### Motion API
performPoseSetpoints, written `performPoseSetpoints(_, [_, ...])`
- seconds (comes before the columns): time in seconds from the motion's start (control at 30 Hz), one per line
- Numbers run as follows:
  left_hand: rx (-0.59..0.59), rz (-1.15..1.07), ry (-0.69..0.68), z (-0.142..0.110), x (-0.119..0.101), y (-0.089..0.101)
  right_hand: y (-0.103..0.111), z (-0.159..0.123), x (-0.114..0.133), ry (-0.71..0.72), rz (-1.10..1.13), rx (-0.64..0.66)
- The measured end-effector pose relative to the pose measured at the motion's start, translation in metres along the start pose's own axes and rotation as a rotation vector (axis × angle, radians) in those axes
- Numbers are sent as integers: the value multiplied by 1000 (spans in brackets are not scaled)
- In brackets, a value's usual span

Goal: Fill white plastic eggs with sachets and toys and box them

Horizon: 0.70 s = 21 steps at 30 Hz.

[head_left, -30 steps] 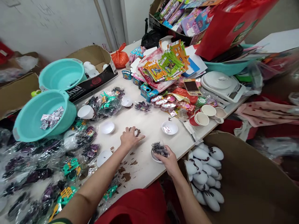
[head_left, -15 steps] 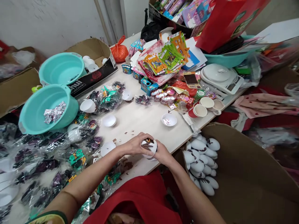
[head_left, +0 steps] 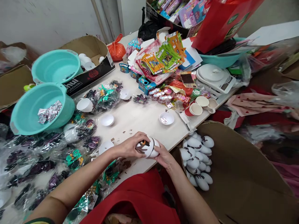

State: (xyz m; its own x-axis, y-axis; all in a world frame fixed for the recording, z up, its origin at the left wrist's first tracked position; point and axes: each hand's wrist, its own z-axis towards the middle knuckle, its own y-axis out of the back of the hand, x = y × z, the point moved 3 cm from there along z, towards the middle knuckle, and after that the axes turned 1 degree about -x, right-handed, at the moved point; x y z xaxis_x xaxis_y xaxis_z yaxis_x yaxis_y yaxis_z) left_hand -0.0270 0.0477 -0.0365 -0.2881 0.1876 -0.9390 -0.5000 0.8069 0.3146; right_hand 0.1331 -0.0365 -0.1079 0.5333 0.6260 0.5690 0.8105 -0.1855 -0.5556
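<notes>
Above the table's front edge, a white plastic egg (head_left: 149,147) with a printed eye and dark marks lies on its side between my hands. My left hand (head_left: 133,145) is closed round its left end. The fingers of my right hand (head_left: 163,155) close on its right end. A dark line runs round the egg where its two halves meet. Beyond my hands, a white half shell (head_left: 170,119) on the table holds a small printed packet (head_left: 163,120). Other half shells (head_left: 107,119) stand to the left, with one (head_left: 106,147) near my left wrist.
Clear bags of purple and green plastic parts (head_left: 74,158) cover the left of the table. Two teal basins (head_left: 16,115) stand behind them, one holding small packets. At right, a cardboard box (head_left: 233,168) holds several white eggs (head_left: 193,163). Paper cups (head_left: 195,109) and a scale (head_left: 216,77) stand at back right.
The egg has turned from nearly upright to sideways, showing its seam. My right hand has moved round to its right end. The whole view has shifted slightly.
</notes>
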Motion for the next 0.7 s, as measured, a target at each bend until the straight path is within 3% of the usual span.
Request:
performPoseSetpoints(0.2, [-155,24,172,-2,-1,4,-10,-6,15,247,-240,-70])
performPoseSetpoints(0.37, [-15,-302,290,-4,-4,11,-20,-12,28,308,-386,-63])
performPoseSetpoints(0.53, [-49,-330,241,-5,-6,17,-26,-11,35,275,-399,-20])
performPoseSetpoints(0.7, [40,-475,374,-3,4,14,-29,-8,35,277,-410,-102])
